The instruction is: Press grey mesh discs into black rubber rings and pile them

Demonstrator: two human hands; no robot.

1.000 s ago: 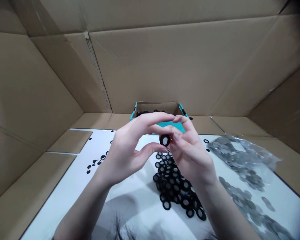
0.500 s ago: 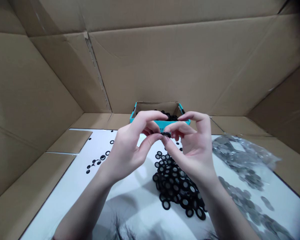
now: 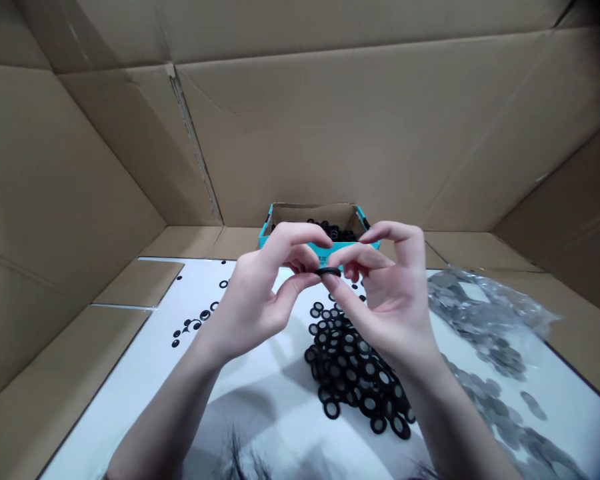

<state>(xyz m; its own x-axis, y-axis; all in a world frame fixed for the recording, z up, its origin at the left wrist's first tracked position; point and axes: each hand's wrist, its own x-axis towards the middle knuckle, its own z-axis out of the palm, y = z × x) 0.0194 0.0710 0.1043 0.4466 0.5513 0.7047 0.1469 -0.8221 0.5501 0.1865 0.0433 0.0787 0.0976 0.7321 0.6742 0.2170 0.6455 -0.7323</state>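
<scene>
Between my two hands, a small black ring [image 3: 329,271] is held nearly edge-on above the table. My left hand [image 3: 267,293] pinches its left side with thumb and fingers. On the other side, my right hand [image 3: 387,293] grips it between thumb and index finger, the remaining fingers curled and raised. Whether a disc sits inside the ring cannot be seen at this angle. Below and right lies a pile of black rings with pale grey centres [image 3: 350,367], partly covered by my right hand and forearm.
Behind my hands stands a turquoise-edged cardboard box [image 3: 307,255] holding black rings. Clear discs [image 3: 495,400] are spread at the right, near a plastic bag of discs [image 3: 485,300]. Several loose black pieces [image 3: 197,325] lie left on the white table [image 3: 145,360]. Cardboard walls [image 3: 330,133] enclose it.
The black ring has tilted from showing some of its face to nearly edge-on. My fingers have shifted slightly around it; the piles look the same.
</scene>
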